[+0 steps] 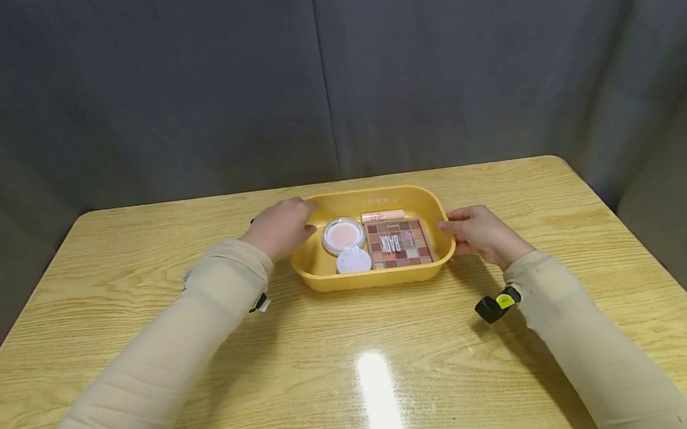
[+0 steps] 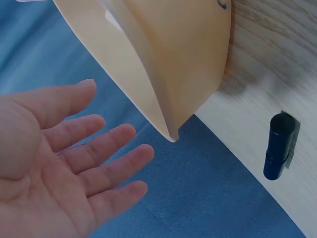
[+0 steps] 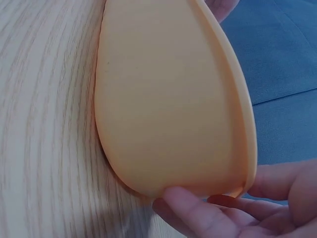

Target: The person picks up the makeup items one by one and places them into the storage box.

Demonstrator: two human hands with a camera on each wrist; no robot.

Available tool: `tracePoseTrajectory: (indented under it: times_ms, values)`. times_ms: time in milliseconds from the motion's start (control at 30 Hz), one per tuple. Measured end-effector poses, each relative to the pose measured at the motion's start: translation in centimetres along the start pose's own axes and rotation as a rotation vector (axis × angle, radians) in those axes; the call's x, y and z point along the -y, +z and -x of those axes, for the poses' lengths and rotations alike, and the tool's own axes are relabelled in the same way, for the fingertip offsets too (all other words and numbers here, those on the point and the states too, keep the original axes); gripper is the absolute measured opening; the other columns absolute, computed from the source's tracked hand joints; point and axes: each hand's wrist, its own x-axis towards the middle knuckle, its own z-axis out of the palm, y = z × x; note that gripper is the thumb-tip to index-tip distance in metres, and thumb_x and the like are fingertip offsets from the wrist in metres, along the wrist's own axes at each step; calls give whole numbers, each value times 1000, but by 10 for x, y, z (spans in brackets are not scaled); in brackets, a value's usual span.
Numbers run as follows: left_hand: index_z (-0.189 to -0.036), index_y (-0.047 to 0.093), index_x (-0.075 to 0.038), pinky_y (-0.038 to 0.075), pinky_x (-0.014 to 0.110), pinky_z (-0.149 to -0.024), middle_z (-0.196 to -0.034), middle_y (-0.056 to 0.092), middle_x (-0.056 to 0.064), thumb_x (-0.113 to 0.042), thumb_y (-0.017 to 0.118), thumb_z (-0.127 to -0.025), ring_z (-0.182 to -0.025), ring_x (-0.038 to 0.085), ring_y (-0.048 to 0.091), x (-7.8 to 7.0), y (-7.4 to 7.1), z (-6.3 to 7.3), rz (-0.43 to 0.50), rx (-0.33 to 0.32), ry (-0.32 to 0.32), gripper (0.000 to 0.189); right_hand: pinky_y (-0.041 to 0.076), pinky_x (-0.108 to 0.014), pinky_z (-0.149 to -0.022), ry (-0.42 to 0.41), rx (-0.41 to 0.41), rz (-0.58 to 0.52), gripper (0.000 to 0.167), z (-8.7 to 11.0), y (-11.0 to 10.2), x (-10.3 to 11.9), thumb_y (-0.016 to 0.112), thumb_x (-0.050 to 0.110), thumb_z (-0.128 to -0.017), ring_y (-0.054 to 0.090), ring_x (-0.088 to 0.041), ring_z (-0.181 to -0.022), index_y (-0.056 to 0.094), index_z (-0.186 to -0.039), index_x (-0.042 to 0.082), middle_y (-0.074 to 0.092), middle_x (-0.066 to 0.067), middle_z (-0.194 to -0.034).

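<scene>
A yellow plastic tray [image 1: 370, 279] sits on the table with makeup inside: a clear-rimmed round compact [image 1: 343, 235], a smaller white round compact [image 1: 354, 260], an eyeshadow palette [image 1: 399, 244] lettered "BACK", and a slim pink box or tube [image 1: 382, 216]. At the right end my right hand [image 1: 480, 233] grips the rim, thumb at the top edge and fingers against the outer wall [image 3: 168, 99]. By the left end is my left hand [image 1: 283, 230]; the left wrist view shows its fingers [image 2: 111, 171] spread and apart from the tray.
A dark capped tube [image 2: 280, 144] is on the wooden table left of the tray, mostly hidden behind my left hand in the head view. Grey-blue curtain [image 1: 325, 73] hangs behind the table's far edge. Wrist cameras [image 1: 498, 304] stick out below my wrists.
</scene>
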Motion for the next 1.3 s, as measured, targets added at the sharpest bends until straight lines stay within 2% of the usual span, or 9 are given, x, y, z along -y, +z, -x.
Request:
tracePoseTrajectory:
  times_ms: [267,533,633,833,1133,1300]
  values:
    - [-131,55,4,47,44,-96,-126,60,22,-12,63,-95,-115,34,58,5,-1,2,26,13,-50,40,53,-36,-87,-26,25,-19,48,1,0,0,42,8,-104,58,-31,-111,28,-142,-18,42,-37,-137]
    - [-133,53,6,44,45,-100,-130,57,24,-11,61,-96,-118,36,55,11,2,5,54,7,-83,42,54,-34,-83,-42,34,-20,49,2,-1,-2,42,8,-104,61,-27,-105,27,-142,-19,42,-38,-135]
    - [-131,54,7,44,45,-99,-128,58,25,-9,60,-95,-118,36,55,14,3,7,57,-3,-90,40,54,-33,-82,-43,33,-20,49,2,-1,-2,43,7,-103,62,-26,-104,28,-142,-19,42,-38,-135]
    - [-124,58,7,48,46,-92,-116,63,23,-7,60,-95,-106,34,61,22,4,11,81,-18,-126,33,55,-34,-81,-54,40,-29,50,4,-1,-2,43,8,-103,63,-23,-100,27,-141,-20,41,-39,-136]
    - [-129,53,11,45,49,-97,-126,58,28,-7,58,-95,-116,40,56,29,1,18,76,-31,-180,38,55,-33,-81,-53,39,-30,50,3,-2,-4,44,8,-103,64,-20,-97,27,-141,-19,42,-39,-135]
    - [-124,55,12,48,48,-92,-120,61,28,-7,57,-96,-109,39,60,33,1,19,94,-20,-216,34,55,-33,-80,-58,40,-24,50,2,-2,-4,45,8,-103,64,-19,-95,28,-141,-19,43,-38,-134]
